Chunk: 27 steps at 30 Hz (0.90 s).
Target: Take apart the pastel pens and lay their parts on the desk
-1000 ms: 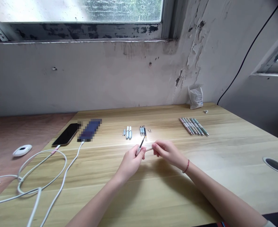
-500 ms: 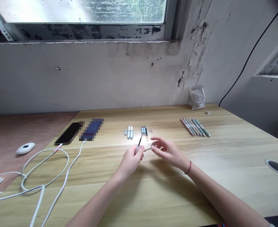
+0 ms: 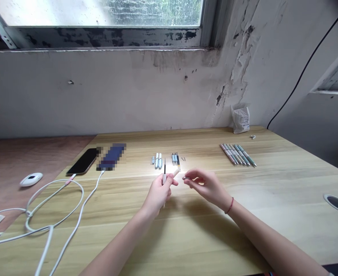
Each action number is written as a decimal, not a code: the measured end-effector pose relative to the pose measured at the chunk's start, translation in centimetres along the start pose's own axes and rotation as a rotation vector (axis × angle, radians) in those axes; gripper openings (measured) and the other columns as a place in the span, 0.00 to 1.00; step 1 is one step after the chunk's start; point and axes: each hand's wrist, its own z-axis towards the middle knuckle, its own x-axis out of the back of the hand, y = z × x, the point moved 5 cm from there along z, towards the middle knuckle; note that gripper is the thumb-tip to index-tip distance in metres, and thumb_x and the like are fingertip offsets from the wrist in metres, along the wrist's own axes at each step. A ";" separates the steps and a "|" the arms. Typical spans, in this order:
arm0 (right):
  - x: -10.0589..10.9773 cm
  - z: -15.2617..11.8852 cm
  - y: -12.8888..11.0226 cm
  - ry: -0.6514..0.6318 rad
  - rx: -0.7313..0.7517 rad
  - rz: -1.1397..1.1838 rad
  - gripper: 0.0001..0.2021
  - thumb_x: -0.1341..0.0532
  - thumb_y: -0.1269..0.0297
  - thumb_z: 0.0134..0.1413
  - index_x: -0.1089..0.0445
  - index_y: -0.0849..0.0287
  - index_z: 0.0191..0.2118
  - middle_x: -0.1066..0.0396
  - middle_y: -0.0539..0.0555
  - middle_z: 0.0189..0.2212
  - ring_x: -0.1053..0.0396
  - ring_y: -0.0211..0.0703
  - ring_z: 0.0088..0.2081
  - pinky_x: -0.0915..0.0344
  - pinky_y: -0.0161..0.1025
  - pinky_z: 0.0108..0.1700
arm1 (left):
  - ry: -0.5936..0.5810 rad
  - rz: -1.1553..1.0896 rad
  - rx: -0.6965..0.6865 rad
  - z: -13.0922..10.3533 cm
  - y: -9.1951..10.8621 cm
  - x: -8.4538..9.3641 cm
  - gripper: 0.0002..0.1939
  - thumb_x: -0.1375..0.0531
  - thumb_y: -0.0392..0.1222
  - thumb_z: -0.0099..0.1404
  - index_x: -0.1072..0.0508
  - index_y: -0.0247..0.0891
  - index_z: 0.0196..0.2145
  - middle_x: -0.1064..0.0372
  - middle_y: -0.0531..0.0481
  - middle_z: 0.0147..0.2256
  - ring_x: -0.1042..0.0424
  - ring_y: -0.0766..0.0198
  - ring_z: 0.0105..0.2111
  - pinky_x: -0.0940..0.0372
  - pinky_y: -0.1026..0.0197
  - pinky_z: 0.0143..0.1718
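Observation:
My left hand (image 3: 157,191) is closed on pen parts: a white upper part with a dark pen refill (image 3: 165,167) standing upright from it, and a cream pen barrel (image 3: 176,173) slanting up to the right. To the right of it, my right hand (image 3: 209,186) pinches a small metal pen tip (image 3: 185,178), a short gap away from the cream barrel. Beyond the hands lie two white-and-blue pen barrels (image 3: 158,161), small blue clips (image 3: 152,160), blue grip sections (image 3: 174,158), dark refills (image 3: 178,161) and tiny metal pieces (image 3: 183,159).
A row of several pens (image 3: 237,155) lies at the right, with a white plastic packet (image 3: 240,119) behind it. On the left are a black phone (image 3: 83,161), a blurred-out blue device (image 3: 111,157), white cables (image 3: 81,218) and a white oval gadget (image 3: 31,179).
The refill has swung upright in my left hand, and the cream barrel now tilts upward. My right hand has come away from the barrel with the metal tip between its fingers.

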 end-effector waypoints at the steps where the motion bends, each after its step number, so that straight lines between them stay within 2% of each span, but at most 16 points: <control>1: -0.3 -0.1 -0.2 -0.004 0.017 -0.018 0.08 0.40 0.58 0.54 0.30 0.56 0.36 0.26 0.54 0.32 0.27 0.42 0.33 0.27 0.40 0.32 | -0.006 -0.013 -0.010 0.0 -0.1 -0.2 0.22 0.44 0.59 0.58 0.35 0.34 0.35 0.40 0.55 0.24 0.54 0.76 0.16 0.57 0.68 0.16; 5: -0.9 -0.3 -0.7 0.026 0.086 -0.145 0.07 0.41 0.58 0.55 0.29 0.54 0.35 0.26 0.53 0.29 0.28 0.41 0.30 0.30 0.38 0.29 | -0.015 0.010 -0.053 -0.2 -0.1 -0.8 0.24 0.42 0.58 0.57 0.32 0.35 0.40 0.36 0.53 0.27 0.51 0.76 0.17 0.54 0.68 0.17; 10: -1.3 -0.4 -0.6 -0.005 0.135 -0.207 0.06 0.43 0.62 0.57 0.29 0.53 0.36 0.25 0.53 0.31 0.29 0.41 0.30 0.30 0.39 0.30 | 0.028 0.153 -0.083 -0.4 0.0 -0.6 0.24 0.41 0.57 0.56 0.29 0.35 0.41 0.35 0.53 0.23 0.44 0.72 0.18 0.50 0.67 0.19; 12: -1.0 -0.5 -0.6 0.008 0.134 -0.205 0.05 0.42 0.63 0.57 0.29 0.53 0.36 0.25 0.53 0.32 0.29 0.41 0.31 0.30 0.39 0.30 | 0.069 0.166 -0.090 -0.3 0.0 -0.2 0.24 0.41 0.57 0.56 0.29 0.34 0.41 0.33 0.51 0.25 0.42 0.71 0.19 0.49 0.66 0.20; 15: 0.0 -0.3 -0.5 0.094 0.094 -0.167 0.05 0.41 0.63 0.56 0.30 0.55 0.35 0.26 0.54 0.32 0.28 0.42 0.31 0.28 0.39 0.30 | 0.097 0.152 -0.093 -0.2 0.0 0.3 0.24 0.41 0.56 0.57 0.31 0.34 0.43 0.30 0.47 0.32 0.43 0.72 0.19 0.48 0.66 0.20; 17: 0.6 -0.2 -0.4 0.130 0.056 -0.138 0.05 0.41 0.63 0.55 0.30 0.56 0.36 0.26 0.55 0.33 0.29 0.42 0.31 0.28 0.39 0.30 | 0.073 0.138 -0.096 -0.1 0.1 0.4 0.24 0.41 0.56 0.58 0.32 0.34 0.44 0.29 0.45 0.35 0.44 0.73 0.18 0.48 0.66 0.21; 20: 0.9 0.0 -0.2 0.094 0.023 -0.098 0.07 0.43 0.65 0.56 0.29 0.57 0.38 0.26 0.55 0.35 0.29 0.42 0.32 0.27 0.39 0.30 | 0.020 0.142 -0.107 -0.1 0.1 0.1 0.24 0.42 0.56 0.58 0.33 0.35 0.44 0.28 0.44 0.35 0.44 0.73 0.18 0.48 0.66 0.21; 27: 0.8 0.0 -0.3 0.029 0.044 -0.062 0.08 0.43 0.66 0.56 0.29 0.57 0.40 0.26 0.54 0.34 0.28 0.41 0.32 0.27 0.38 0.30 | -0.010 0.205 -0.122 -0.5 0.2 0.0 0.22 0.43 0.57 0.59 0.32 0.37 0.44 0.28 0.43 0.39 0.32 0.66 0.26 0.43 0.64 0.27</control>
